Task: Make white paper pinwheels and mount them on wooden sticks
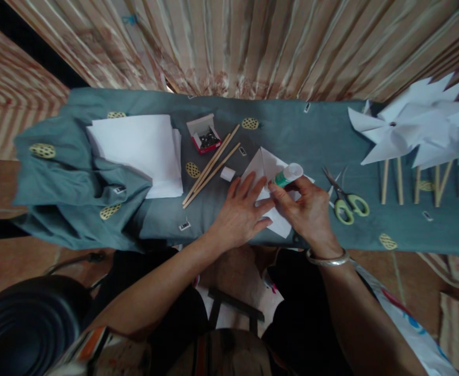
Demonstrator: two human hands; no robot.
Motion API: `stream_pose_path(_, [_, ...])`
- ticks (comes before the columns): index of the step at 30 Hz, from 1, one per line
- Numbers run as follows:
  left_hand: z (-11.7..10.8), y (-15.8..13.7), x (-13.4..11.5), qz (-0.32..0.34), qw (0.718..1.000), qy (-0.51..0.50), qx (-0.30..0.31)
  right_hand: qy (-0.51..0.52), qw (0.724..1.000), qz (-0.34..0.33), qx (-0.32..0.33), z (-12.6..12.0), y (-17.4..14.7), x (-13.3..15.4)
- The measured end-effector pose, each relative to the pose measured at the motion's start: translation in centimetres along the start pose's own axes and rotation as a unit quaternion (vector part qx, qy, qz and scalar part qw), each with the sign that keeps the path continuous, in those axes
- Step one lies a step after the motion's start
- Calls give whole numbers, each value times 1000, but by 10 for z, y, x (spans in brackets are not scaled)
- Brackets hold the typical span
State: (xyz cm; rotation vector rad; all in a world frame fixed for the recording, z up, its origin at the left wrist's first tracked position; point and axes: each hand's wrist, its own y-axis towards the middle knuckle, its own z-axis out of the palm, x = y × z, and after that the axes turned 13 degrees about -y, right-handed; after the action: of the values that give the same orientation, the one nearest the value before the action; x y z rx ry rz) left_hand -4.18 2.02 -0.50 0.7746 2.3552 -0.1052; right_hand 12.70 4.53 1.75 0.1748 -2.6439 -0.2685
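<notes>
A white sheet of paper (273, 162), cut and creased, lies on the cloth in front of me. Resting on it with fingers spread, my left hand (240, 211) presses it flat. My right hand (302, 206) grips a glue stick (285, 176), a green and white tube tilted over the paper, its tip down near the left fingers. A small white cap (227, 174) sits left of the paper. Just right of my right hand lie scissors (346, 201) with green handles, their blades spread, beside thin paper scraps.
A stack of white paper (139, 151) lies left, partly under bunched tablecloth (80, 193). A small open box (206, 137) holds dark metal pieces, near several wooden sticks (212, 169). Several finished paper pinwheels (393, 125) on sticks lie at the right. A curtain (252, 47) hangs behind the table.
</notes>
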Motion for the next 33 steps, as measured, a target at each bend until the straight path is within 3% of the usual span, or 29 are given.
stream_pose_path(8, [-2, 0, -1, 0, 1000, 0, 4, 7, 999, -16, 31, -3, -2, 0])
stream_pose_path(21, [-3, 0, -1, 7, 1000, 23, 5, 27, 992, -104, 63, -12, -5, -8])
stream_pose_path(33, [-1, 0, 0, 11, 1000, 28, -3, 51, 991, -104, 69, -16, -7, -12])
